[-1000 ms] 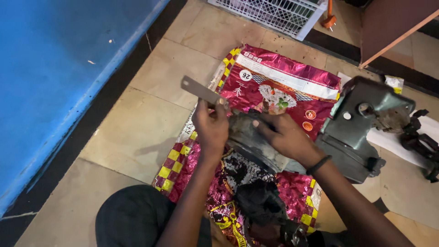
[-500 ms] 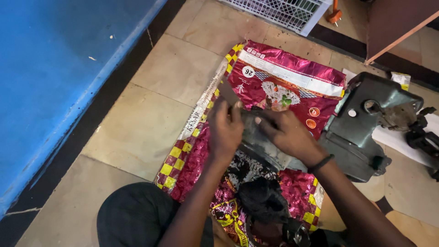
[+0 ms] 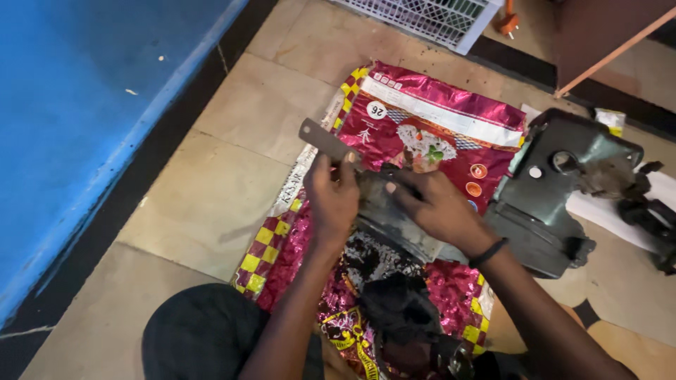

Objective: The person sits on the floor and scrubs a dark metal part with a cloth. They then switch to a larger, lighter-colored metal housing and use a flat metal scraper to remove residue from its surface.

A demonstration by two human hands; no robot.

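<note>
1. Your left hand (image 3: 332, 200) is closed around a flat grey metal strip (image 3: 325, 144). The fingers are clenched on its near end, and the free end points up and to the left, over the floor tiles (image 3: 211, 190).
2. Your right hand (image 3: 438, 209) lies on a long, dirty grey metal part (image 3: 394, 226). The fingers are curled over its upper edge and grasp it, so both hands are occupied.
3. The grey part rests on the shiny magenta bag with yellow checks (image 3: 436, 116), which is spread on the floor as a work mat. The part is near the middle of the bag, just in front of your knees.
4. Dark grime and a black rag (image 3: 398, 306) are on the near edge of the bag, so I judge that some cleaning or scraping is already done.
5. The part still looks dirty, so I judge the work is in the middle, not finished.
6. The dark green machine housing (image 3: 556, 190) lies at the right edge of the bag. It is apart from both hands.
7. A white plastic crate (image 3: 422, 17) stands beyond the far edge of the bag.
</note>
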